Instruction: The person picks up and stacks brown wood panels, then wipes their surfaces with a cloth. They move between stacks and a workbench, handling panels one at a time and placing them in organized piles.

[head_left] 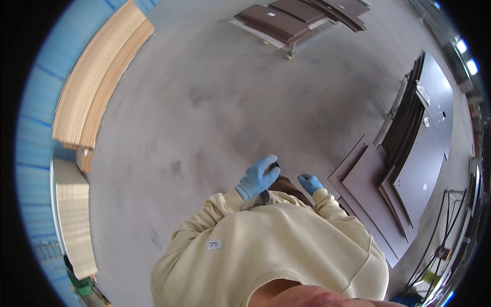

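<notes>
In a light blue glove, my left hand (257, 177) is held in front of my waist. Its fingers curl round a small dark object (274, 166), mostly hidden, whose kind I cannot make out. My right hand (310, 183), gloved in the same blue, hangs lower beside my brown-trousered leg (289, 190). The right fingers look bent inward, and nothing shows in them. The nearest things to it are the brown panels (365, 179) leaning at my right.
Grey concrete floor (204, 112) spreads ahead. A stack of dark panels (427, 153) stands at the right, its corners jutting toward me. More brown panels (276, 23) lie on a wheeled cart (290, 55) ahead. Pale wooden boards (97, 77) line the left side. A black metal frame (442, 230) stands far right.
</notes>
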The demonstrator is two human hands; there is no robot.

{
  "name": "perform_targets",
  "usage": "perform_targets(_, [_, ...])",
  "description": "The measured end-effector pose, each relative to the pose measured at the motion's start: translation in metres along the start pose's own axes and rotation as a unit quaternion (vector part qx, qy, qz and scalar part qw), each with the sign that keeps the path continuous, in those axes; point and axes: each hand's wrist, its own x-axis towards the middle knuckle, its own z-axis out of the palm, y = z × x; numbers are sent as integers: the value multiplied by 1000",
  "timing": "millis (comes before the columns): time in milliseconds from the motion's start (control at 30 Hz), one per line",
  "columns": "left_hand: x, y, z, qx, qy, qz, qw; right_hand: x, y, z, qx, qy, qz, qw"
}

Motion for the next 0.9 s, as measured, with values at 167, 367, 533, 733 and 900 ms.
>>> perform_targets(167, [153, -3, -27, -14, -63, 5, 998, 88, -88, -77, 66, 84, -36, 994])
perform_targets(367, [299, -1, -19, -32, -334, 52, 941, 139, -104, -86, 184, 148, 39, 971])
perform_targets(533, [404, -10, -39, -10, -519, 103, 848, 137, -34, -18, 314, 318, 237, 863])
perform_targets(733, [533, -71, -115, -36, -512, 52, 857, 187, -66, 66, 392, 258, 407, 784])
perform_targets(900, [634, -124, -148, 25, -411, 67, 909, 300, -144, 34, 447, 220, 313, 809])
